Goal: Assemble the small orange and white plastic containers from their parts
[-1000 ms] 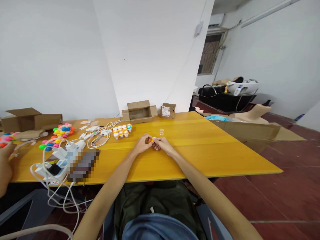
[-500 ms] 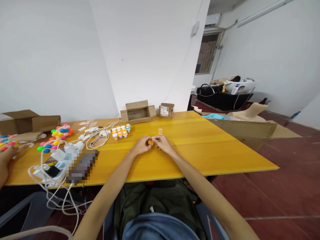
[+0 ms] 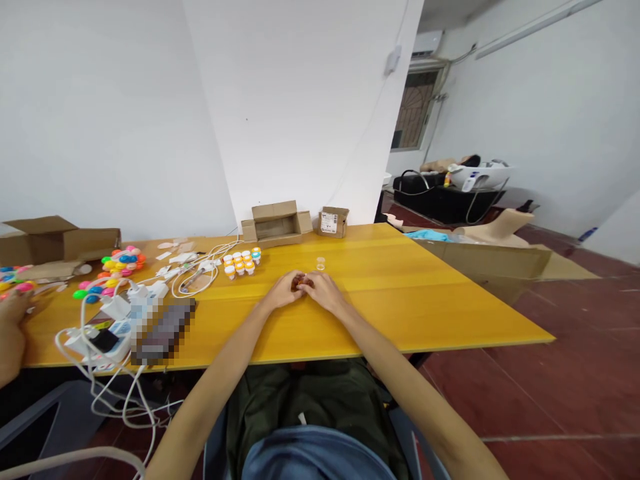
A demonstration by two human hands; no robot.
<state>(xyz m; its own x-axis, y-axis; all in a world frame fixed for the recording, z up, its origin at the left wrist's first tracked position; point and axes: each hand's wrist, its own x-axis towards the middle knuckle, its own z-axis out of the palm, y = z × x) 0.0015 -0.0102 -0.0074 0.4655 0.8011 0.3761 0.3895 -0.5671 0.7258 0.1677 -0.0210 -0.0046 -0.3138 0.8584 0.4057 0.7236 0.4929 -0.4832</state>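
Observation:
Near the middle of the table, my left hand (image 3: 283,292) is closed round a small orange round piece (image 3: 302,284). My right hand (image 3: 324,291) meets it from the other side, its fingers also closed on the piece. Fingers cover most of it, so its exact kind cannot be made out. Just beyond my right hand stands a small clear plastic cup (image 3: 321,264). Further left, several small white containers with orange bands (image 3: 240,264) are grouped closely in rows, one of them with a blue band.
An open cardboard box (image 3: 277,227) and a smaller labelled box (image 3: 333,222) stand against the wall. Left are white cables (image 3: 195,283), a power strip (image 3: 125,327), a dark blurred device (image 3: 165,331) and colourful balls (image 3: 123,263). Another person's hand (image 3: 13,313) is at the far left.
My fingers have closed further over the orange piece, with my right hand moving slightly left over it. Less of it shows. The other person's hand has shifted slightly.

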